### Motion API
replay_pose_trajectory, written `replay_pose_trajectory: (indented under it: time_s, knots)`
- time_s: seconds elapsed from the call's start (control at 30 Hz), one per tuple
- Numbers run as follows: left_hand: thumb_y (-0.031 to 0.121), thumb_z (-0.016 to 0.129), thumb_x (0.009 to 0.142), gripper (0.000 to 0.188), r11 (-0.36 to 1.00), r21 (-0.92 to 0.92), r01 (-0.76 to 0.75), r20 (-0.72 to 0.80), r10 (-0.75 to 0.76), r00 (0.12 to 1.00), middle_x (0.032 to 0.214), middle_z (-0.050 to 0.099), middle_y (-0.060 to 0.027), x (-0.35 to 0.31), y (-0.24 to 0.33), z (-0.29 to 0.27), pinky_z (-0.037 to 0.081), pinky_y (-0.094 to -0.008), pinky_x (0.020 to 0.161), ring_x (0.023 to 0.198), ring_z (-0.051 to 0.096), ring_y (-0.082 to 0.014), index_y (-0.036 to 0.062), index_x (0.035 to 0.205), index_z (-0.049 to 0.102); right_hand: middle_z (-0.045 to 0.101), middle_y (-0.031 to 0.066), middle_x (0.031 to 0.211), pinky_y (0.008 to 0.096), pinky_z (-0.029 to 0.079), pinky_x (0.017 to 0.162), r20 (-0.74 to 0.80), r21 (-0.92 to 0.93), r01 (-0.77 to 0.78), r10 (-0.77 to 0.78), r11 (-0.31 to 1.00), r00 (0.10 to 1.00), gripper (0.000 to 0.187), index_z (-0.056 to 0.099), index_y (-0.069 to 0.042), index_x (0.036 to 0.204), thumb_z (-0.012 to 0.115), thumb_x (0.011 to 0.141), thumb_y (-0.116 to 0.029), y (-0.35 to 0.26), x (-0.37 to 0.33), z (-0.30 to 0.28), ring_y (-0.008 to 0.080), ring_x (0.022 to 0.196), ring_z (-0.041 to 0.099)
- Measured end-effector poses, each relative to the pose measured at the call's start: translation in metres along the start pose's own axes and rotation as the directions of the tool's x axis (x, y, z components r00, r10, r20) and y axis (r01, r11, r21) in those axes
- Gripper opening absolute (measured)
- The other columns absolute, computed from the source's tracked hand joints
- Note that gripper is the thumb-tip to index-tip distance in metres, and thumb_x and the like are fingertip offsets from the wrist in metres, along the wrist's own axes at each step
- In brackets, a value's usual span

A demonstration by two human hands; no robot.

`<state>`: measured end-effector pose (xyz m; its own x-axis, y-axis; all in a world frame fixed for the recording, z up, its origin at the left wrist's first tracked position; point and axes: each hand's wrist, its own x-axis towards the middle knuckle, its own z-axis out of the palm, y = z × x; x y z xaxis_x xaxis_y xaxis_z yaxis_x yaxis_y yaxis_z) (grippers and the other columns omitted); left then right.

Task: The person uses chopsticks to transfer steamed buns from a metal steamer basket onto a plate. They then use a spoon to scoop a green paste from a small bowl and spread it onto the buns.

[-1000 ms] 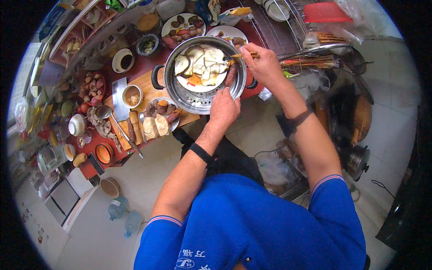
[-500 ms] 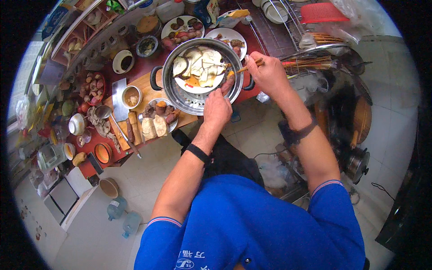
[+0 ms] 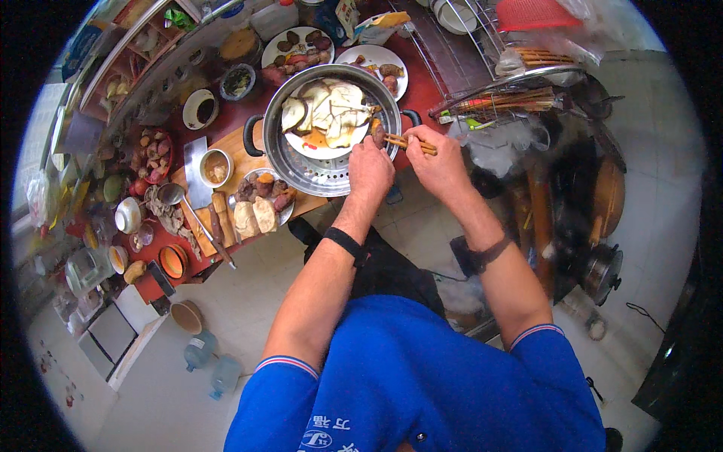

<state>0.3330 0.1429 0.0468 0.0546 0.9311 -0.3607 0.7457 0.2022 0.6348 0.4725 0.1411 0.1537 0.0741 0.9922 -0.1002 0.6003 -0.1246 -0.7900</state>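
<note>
A steamer pot (image 3: 280, 172) with black side handles stands at the front of the counter. In it a white plate (image 3: 301, 149) bears pale slices with dark edges, like eggplant, above a perforated steaming tray (image 3: 331, 179). My left hand (image 3: 370, 172) reaches over the near right rim, its fingers closed round the lower end of a sweet potato (image 3: 378, 132). Wooden chopsticks (image 3: 410, 144) are gripped in my right hand (image 3: 440, 167), just right of the pot, their tips against the sweet potato or very near it. My left fingertips are partly hidden.
Left of the pot, a plate of buns and sweet potatoes (image 3: 285, 215), a cleaver (image 3: 196, 169), a small bowl (image 3: 217, 167) and a ladle (image 3: 172, 194) crowd the board. Two food plates (image 3: 301, 38) stand behind it. Right of my hands is a wire rack (image 3: 497, 113) with chopsticks.
My right hand has come down and toward the left hand, bringing the chopsticks lower. The left hand has risen slightly along the sweet potato. The view has shifted a little.
</note>
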Motion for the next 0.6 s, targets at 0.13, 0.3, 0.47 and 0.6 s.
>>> replay_pose_trajectory:
  time_s: [0.13, 0.3, 0.47, 0.6]
  knots:
    - [0.020, 0.065, 0.099, 0.035, 1.000, 0.009, 0.019, -0.033, -0.018, 0.999, 0.116, 0.065, -0.0283, -0.003, 0.004, -0.001, 0.053, -0.0528, 0.098, 0.110, 0.065, -0.0451, -0.0029, 0.126, 0.062, 0.072, 0.0174, 0.082, 0.0374, 0.055, 0.066, 0.020, -0.051, 0.023, -0.022, 0.998, 1.000, 0.016, 0.073, -0.002, 0.106, 0.064, 0.101, -0.015, -0.005, -0.002, -0.003, 0.0213, 0.069, 0.069]
    - [0.020, 0.065, 0.099, 0.033, 0.998, -0.006, 0.067, 0.016, -0.066, 0.998, 0.113, 0.068, -0.0265, 0.001, 0.005, 0.001, 0.053, -0.0526, 0.097, 0.110, 0.067, -0.0444, -0.0020, 0.123, 0.065, 0.072, 0.0179, 0.082, 0.0400, 0.056, 0.069, 0.080, -0.137, 0.010, 0.001, 0.990, 0.997, 0.016, 0.072, -0.003, 0.104, 0.063, 0.101, -0.015, -0.007, 0.001, 0.003, 0.0228, 0.071, 0.071]
    - [0.019, 0.069, 0.095, 0.030, 0.986, -0.089, 0.138, -0.042, -0.142, 0.989, 0.109, 0.070, -0.0279, 0.000, 0.006, -0.004, 0.055, -0.0559, 0.094, 0.106, 0.068, -0.0454, -0.0018, 0.116, 0.064, 0.073, 0.0042, 0.088, 0.0299, 0.056, 0.068, 0.115, -0.011, -0.136, 0.136, 0.991, 0.984, 0.021, 0.073, -0.004, 0.111, 0.057, 0.108, -0.017, -0.005, 0.006, -0.008, 0.0122, 0.077, 0.070]
    - [0.017, 0.073, 0.092, 0.036, 0.997, -0.071, -0.013, -0.219, -0.003, 0.976, 0.106, 0.066, -0.0278, -0.018, 0.011, -0.018, 0.054, -0.0548, 0.092, 0.102, 0.066, -0.0462, -0.0045, 0.119, 0.063, 0.074, 0.0055, 0.090, 0.0271, 0.057, 0.066, 0.113, 0.229, -0.174, 0.151, 0.958, 0.982, 0.024, 0.073, 0.000, 0.109, 0.055, 0.107, -0.016, -0.019, -0.004, -0.034, 0.0113, 0.076, 0.071]
